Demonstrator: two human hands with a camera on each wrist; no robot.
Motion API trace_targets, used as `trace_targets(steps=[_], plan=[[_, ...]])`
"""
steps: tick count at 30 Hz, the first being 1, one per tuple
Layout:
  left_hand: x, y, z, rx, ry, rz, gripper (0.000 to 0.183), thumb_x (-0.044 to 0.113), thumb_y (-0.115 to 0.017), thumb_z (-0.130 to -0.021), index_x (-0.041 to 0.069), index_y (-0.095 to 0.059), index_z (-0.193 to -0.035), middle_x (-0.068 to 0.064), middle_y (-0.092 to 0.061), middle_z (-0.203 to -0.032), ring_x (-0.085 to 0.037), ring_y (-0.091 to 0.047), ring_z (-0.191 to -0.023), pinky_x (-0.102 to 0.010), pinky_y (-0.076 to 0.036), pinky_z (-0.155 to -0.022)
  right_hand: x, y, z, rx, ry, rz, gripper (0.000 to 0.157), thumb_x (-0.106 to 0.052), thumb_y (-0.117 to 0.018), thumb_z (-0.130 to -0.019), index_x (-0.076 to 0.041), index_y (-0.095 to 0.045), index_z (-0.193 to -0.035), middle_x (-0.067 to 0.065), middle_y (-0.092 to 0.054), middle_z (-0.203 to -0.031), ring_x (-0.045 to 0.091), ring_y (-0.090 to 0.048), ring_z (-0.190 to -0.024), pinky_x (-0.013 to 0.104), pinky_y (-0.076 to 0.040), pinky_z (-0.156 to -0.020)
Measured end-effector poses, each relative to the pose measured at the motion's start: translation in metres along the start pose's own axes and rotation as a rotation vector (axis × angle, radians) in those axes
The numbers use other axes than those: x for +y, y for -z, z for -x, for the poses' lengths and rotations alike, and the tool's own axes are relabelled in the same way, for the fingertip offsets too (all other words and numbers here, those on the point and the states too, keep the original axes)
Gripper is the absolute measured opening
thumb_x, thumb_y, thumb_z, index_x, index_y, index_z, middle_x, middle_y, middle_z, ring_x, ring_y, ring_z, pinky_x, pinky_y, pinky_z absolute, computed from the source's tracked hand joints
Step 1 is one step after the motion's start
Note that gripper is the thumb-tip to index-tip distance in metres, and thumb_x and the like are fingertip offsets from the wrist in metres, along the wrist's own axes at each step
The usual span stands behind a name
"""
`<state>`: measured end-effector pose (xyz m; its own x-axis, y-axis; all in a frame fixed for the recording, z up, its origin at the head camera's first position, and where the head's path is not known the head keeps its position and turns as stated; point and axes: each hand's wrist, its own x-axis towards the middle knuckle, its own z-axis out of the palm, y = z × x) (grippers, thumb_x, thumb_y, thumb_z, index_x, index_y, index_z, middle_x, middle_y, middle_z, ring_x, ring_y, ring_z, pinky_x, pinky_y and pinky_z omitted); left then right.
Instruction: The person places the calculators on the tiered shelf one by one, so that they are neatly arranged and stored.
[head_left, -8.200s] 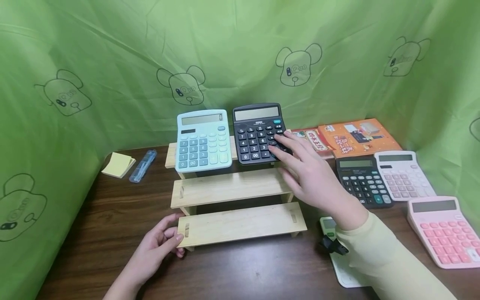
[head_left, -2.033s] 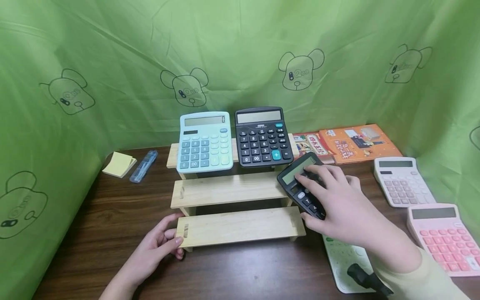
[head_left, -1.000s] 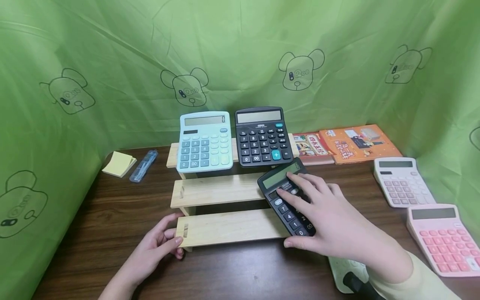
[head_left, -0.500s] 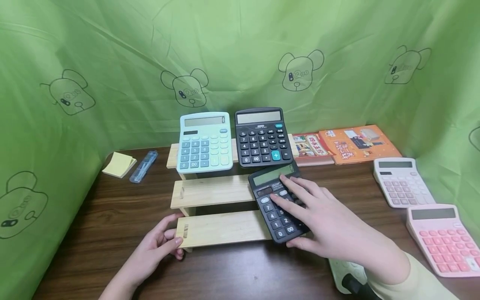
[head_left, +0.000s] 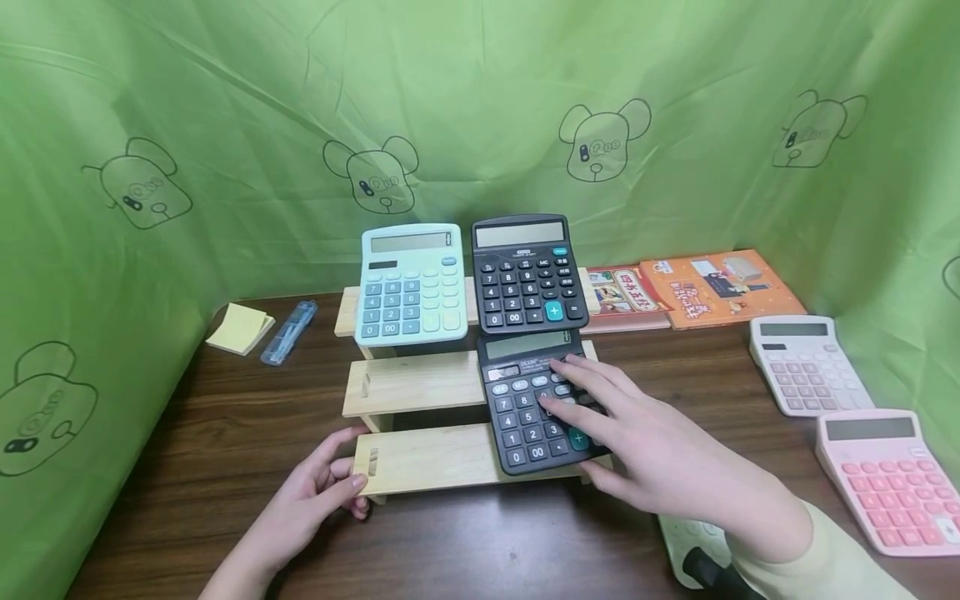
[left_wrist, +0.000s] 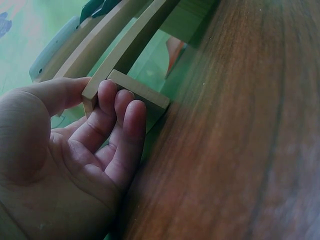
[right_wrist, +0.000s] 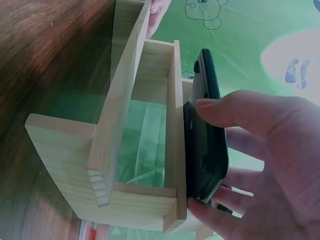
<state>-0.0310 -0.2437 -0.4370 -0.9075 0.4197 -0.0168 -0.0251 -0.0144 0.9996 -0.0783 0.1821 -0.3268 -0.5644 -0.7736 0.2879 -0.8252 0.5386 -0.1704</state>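
Note:
My right hand [head_left: 652, 454] holds a black desk calculator [head_left: 528, 429] by its right side, over the right part of the middle step of a three-tier wooden stand [head_left: 435, 460]. In the right wrist view the thumb presses the underside of this calculator [right_wrist: 205, 145], with the fingers on its key side. Its lower end overlaps the bottom step in the head view. On the top step lean a light blue calculator [head_left: 412, 283] and another black calculator [head_left: 528, 271]. My left hand [head_left: 307, 500] pinches the bottom step's left end; its thumb and curled fingers [left_wrist: 132, 125] show in the left wrist view.
To the right lie a white calculator [head_left: 810, 367], a pink calculator [head_left: 892, 483] and a pale green one [head_left: 686, 537] partly under my right arm. Behind are an orange book [head_left: 723, 287] and a red book [head_left: 630, 292]. Yellow sticky notes [head_left: 240, 329] and a blue case [head_left: 288, 333] lie left.
My right hand has left the top step's black calculator, taken another black one from beside the white one, brought it left to the middle step and turned it straighter. The left hand stayed put.

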Motion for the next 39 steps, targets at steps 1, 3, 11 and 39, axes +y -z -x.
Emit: trace_targets(steps=[1, 3, 11, 39], plan=[[0.000, 0.000, 0.000, 0.003, 0.005, -0.002, 0.053, 0.002, -0.049, -0.100, 0.005, -0.024, -0.147, -0.027, -0.062, -0.099, -0.025, -0.064, -0.073, -0.043, -0.058, -0.065, 0.000, 0.000, 0.000, 0.008, -0.004, -0.002, 0.074, -0.026, -0.077, -0.075, -0.018, -0.048, -0.143, 0.012, -0.025, -0.156, 0.031, -0.025, -0.141, 0.046, -0.049, -0.096], [0.000, 0.000, 0.000, 0.000, 0.008, -0.005, 0.054, 0.002, -0.049, -0.100, 0.005, -0.024, -0.147, -0.027, -0.062, -0.100, -0.025, -0.064, -0.073, -0.043, -0.058, -0.065, 0.000, 0.000, 0.000, 0.022, -0.012, 0.005, 0.072, -0.028, -0.077, -0.075, -0.018, -0.051, -0.141, 0.012, -0.027, -0.154, 0.031, -0.026, -0.140, 0.045, -0.051, -0.093], [0.000, 0.001, 0.002, 0.005, 0.026, -0.002, 0.054, 0.003, -0.049, -0.101, 0.006, -0.023, -0.148, -0.027, -0.062, -0.100, -0.025, -0.064, -0.074, -0.043, -0.058, -0.066, -0.001, -0.001, -0.003, 0.053, -0.008, 0.005, 0.067, -0.033, -0.077, -0.077, -0.018, -0.053, -0.138, 0.009, -0.035, -0.151, 0.028, -0.031, -0.138, 0.048, -0.044, -0.101], [-0.001, 0.000, 0.000, 0.008, -0.003, 0.001, 0.055, 0.001, -0.051, -0.099, 0.003, -0.024, -0.147, -0.029, -0.062, -0.097, -0.021, -0.064, -0.074, -0.043, -0.059, -0.065, -0.013, -0.012, -0.031, 0.030, -0.061, 0.108, 0.067, -0.043, -0.073, -0.081, -0.025, -0.051, -0.141, 0.007, -0.036, -0.151, 0.037, -0.025, -0.138, 0.057, -0.033, -0.103]])
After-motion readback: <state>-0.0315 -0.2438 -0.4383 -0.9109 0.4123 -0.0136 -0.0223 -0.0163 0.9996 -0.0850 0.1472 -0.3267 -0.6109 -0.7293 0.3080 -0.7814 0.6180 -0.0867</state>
